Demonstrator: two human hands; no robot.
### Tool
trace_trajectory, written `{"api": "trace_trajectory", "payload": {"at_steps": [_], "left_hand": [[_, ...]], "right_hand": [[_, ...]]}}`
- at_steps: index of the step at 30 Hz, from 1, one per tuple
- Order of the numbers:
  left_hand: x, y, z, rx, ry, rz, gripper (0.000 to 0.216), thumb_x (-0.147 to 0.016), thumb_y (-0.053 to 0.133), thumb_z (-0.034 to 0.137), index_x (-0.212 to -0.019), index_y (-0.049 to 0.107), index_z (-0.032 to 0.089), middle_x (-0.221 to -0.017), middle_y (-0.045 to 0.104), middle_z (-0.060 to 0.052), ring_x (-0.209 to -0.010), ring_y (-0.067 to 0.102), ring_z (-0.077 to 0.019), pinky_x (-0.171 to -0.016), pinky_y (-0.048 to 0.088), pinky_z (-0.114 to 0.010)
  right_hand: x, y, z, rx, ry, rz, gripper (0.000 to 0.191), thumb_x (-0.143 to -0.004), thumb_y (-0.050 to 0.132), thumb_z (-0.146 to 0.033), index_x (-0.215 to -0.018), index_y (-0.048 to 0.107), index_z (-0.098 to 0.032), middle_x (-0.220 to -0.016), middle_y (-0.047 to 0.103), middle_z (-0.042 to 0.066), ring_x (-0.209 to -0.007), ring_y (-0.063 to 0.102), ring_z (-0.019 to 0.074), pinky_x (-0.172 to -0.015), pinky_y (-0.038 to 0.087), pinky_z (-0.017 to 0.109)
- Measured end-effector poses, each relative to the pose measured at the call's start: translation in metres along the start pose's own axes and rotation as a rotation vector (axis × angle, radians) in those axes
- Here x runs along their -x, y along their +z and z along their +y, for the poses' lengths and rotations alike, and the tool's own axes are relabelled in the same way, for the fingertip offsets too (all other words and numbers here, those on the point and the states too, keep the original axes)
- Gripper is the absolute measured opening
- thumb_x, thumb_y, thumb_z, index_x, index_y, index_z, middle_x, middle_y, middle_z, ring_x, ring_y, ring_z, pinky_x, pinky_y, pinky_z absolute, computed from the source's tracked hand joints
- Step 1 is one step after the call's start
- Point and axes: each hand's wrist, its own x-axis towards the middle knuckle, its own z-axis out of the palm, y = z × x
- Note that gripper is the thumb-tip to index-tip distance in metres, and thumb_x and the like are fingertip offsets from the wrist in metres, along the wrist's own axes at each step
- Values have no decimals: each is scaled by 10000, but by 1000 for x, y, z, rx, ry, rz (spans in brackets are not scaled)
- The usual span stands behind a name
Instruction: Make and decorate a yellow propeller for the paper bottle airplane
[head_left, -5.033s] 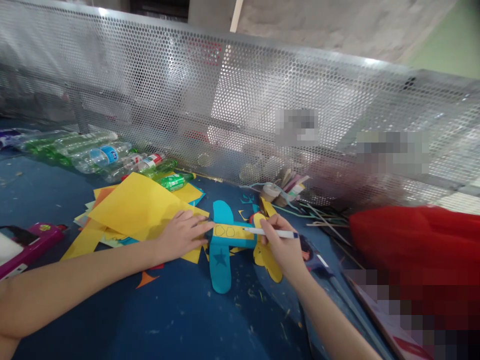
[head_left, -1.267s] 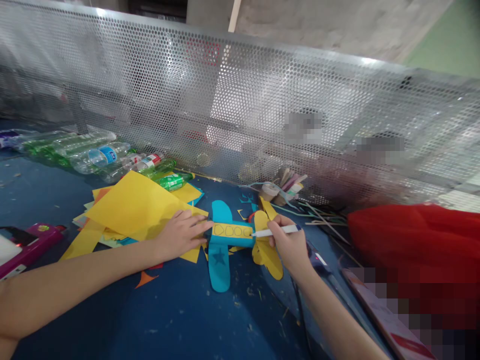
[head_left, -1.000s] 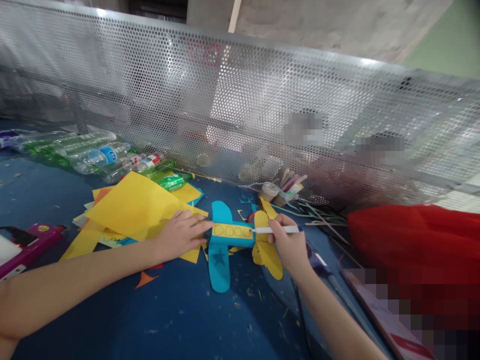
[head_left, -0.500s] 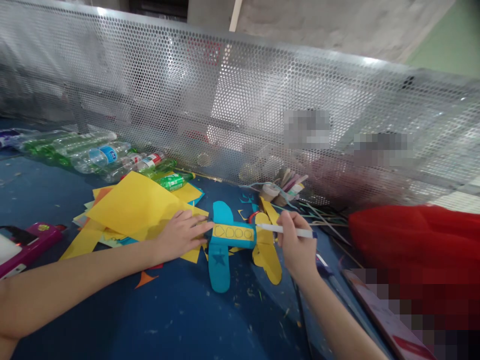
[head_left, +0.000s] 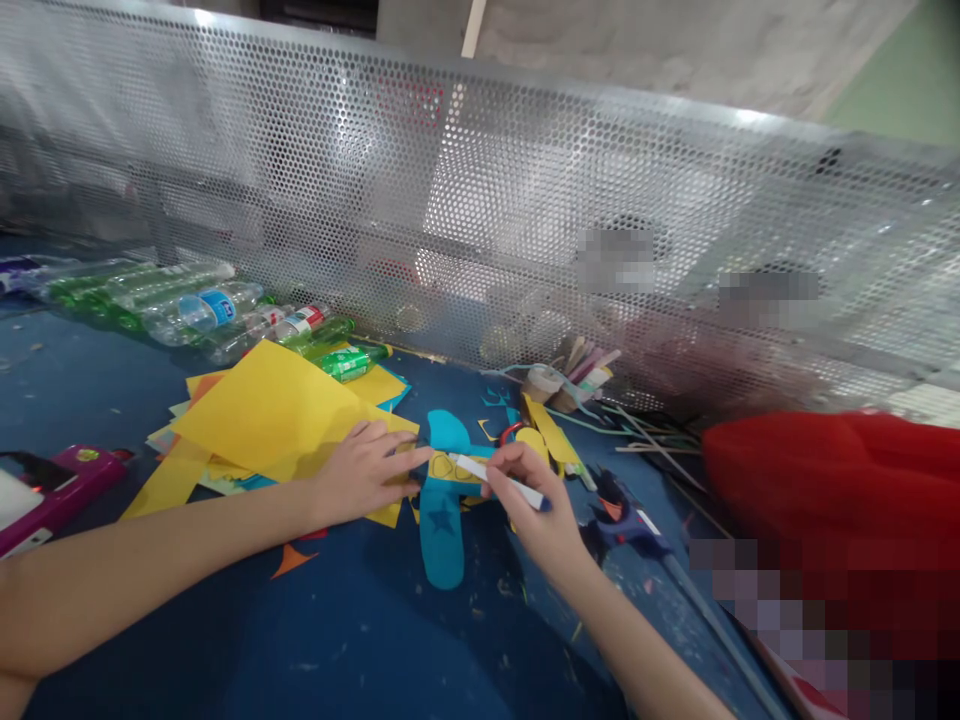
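A paper airplane point(head_left: 442, 545) lies on the blue table, with blue wings, a dark star on the near wing and a yellow strip point(head_left: 439, 466) along its body. Outlined shapes are drawn on that strip. My right hand point(head_left: 536, 485) pinches a white marker pen point(head_left: 517, 487) with a blue end, its tip at the strip. Stretched out and spread, the fingers of my left hand point(head_left: 367, 470) rest on the yellow paper point(head_left: 270, 410), the index finger touching the airplane's left end. My right hand hides most of the airplane's yellow tail.
Plastic bottles point(head_left: 202, 310) lie along the perforated metal screen point(head_left: 360, 180). A blue glue gun point(head_left: 630, 525) sits right of my right hand. Farther right is red cloth point(head_left: 825, 470). A magenta device point(head_left: 82, 480) is at far left. Cups with sticks point(head_left: 577, 375) stand by the screen.
My right hand has moved left with the marker pen, from the tail end to the left part of the yellow strip. The glue gun is now uncovered. My left hand stays put.
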Motion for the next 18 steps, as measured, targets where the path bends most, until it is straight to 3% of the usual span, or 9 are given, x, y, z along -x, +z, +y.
{"api": "trace_trajectory", "payload": {"at_steps": [6, 18], "left_hand": [[0, -1, 1, -38, 25, 10, 397, -979, 377, 514, -1288, 554, 338, -1257, 597, -35, -985, 528, -226, -846, 380, -372], [1, 1, 0, -34, 37, 31, 400, -975, 380, 525, -1266, 566, 325, -1220, 600, -41, -976, 523, -220, -852, 373, -366]], "right_hand": [[-2, 3, -2, 27, 11, 43, 215, -843, 555, -296, -660, 464, -231, -520, 520, -46, -486, 480, 120, -501, 371, 240], [0, 4, 0, 49, 43, -4, 205, -846, 549, -310, -679, 460, -232, -540, 541, -38, -498, 478, 123, -508, 378, 244]]}}
